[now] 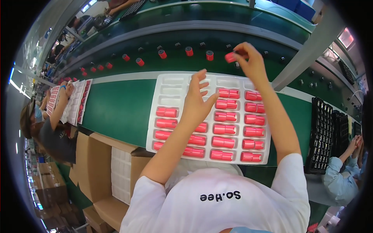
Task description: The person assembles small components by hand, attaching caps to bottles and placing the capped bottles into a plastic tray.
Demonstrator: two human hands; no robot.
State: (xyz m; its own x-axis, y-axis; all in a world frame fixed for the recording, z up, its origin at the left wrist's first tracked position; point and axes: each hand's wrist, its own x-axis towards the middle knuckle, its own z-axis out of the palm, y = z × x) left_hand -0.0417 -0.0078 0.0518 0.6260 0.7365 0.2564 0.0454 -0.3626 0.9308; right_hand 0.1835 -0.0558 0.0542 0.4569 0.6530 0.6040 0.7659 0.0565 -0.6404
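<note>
My right hand (252,64) is over the dark green belt, pinching a small red cylinder (230,58) between thumb and fingers. Below it lies a white moulded tray (151,134) whose slots hold several red cylindrical pieces (223,142) lying on their sides. My left hand (197,101) hovers above the tray's upper middle, fingers spread and nothing in them. Its forearm hides part of the tray's left columns. Some slots at the tray's upper left (169,91) hold no pieces.
Red cylinders with dark tops (189,51) stand spaced along the belt (175,37), with small dark parts (177,44) behind. A metal post (299,50) rises at right, near black trays (320,136). An open carton (91,167) sits lower left. Co-workers (50,124) are on both sides.
</note>
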